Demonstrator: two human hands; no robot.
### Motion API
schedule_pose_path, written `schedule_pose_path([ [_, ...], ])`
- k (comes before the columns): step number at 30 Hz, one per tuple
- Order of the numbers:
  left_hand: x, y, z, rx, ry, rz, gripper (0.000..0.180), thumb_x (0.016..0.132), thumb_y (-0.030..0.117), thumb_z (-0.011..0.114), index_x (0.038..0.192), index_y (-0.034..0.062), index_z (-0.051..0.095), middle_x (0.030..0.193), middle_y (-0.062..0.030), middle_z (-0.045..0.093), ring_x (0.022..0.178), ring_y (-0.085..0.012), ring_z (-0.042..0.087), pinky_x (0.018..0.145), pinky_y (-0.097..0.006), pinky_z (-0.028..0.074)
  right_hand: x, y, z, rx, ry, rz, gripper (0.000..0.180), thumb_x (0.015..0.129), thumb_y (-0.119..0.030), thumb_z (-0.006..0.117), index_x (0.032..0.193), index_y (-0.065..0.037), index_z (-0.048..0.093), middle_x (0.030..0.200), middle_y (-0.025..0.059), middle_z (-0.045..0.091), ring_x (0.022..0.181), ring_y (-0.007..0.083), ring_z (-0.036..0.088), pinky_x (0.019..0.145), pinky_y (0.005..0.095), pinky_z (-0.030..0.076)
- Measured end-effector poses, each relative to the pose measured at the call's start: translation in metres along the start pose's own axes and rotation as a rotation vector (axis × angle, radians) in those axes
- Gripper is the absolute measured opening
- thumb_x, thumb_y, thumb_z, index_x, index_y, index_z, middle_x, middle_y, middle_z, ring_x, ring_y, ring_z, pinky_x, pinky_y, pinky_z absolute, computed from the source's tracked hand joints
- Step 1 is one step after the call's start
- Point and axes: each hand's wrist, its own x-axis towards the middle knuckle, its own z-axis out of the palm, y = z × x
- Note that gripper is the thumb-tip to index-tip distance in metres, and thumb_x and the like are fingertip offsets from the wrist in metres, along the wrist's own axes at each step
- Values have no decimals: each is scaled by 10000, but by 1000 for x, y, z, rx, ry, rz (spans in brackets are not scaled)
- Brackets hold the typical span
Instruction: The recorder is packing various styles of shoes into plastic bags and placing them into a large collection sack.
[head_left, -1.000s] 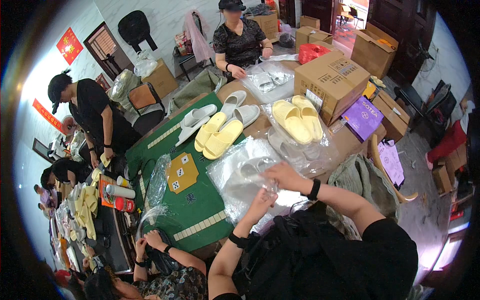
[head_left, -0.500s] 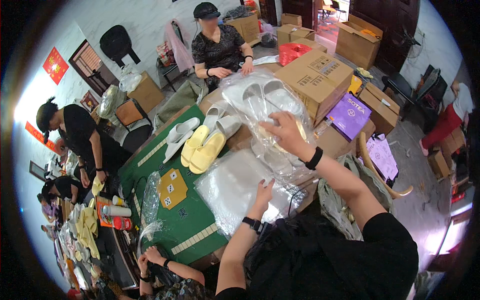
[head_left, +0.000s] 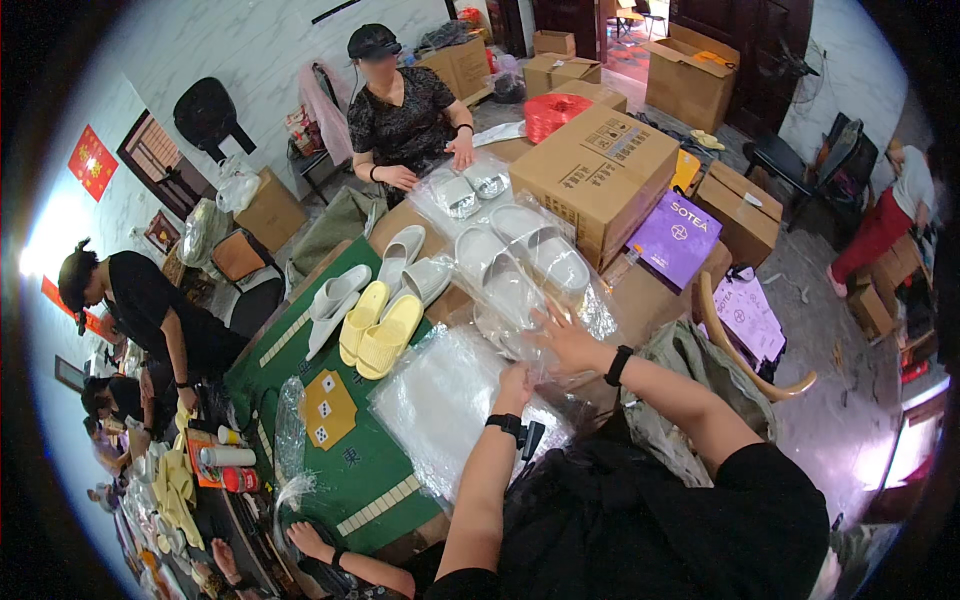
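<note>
A clear plastic bag (head_left: 522,322) with pale grey slippers (head_left: 488,262) inside lies across the table in front of me. My right hand (head_left: 572,345) is at the bag's near end, its fingers spread over the plastic. Close beside it, my left hand (head_left: 514,388) is closed, pinching the plastic at that end. Under and left of my left hand is a stack of flat clear bags (head_left: 435,400). Yellow slippers (head_left: 390,332) and loose pale grey slippers (head_left: 337,300) stand left of the bagged ones. Farther off lies another bagged pair (head_left: 470,190).
A cardboard box (head_left: 597,180) and a purple box (head_left: 676,237) stand at the table's right. A green mat (head_left: 385,470) covers the left side. A curved wooden armrest (head_left: 735,350) is near my right arm. One person sits across the table; others work at left.
My right hand has come down and nearer to me along the bag, and the slippers lie lower on the table. My left hand has closed and met the bag's near end.
</note>
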Motion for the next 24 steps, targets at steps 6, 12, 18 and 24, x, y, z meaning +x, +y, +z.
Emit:
schedule_pose_path([
  [6,-22,11,47,70,7,10,289,730,-67,419,1005,-44,506,861,-118,573,627,-182,580,388,-239,416,-24,10,-22,-91,-228,-54,812,653,-337,684,1350,-214,286,1397,141,227,1304,391,125,1006,606,84],
  [12,-62,46,88,114,-61,151,256,756,-35,425,988,-14,529,852,-85,577,686,-143,557,555,-248,442,9,17,11,-364,228,-118,424,737,-154,517,1161,-151,493,1040,75,469,1050,337,422,858,463,370],
  [18,-95,61,72,173,-102,286,339,807,112,523,1141,55,501,969,9,571,864,-87,508,764,-236,358,39,19,9,-222,216,-250,167,687,-166,555,851,-137,565,869,19,511,887,252,476,707,376,392],
  [24,-110,13,19,508,94,264,332,822,179,515,1142,95,488,888,1,560,793,-107,508,699,-242,385,81,10,-51,148,636,16,195,661,-118,600,832,-31,561,815,139,567,788,334,540,675,422,437],
])
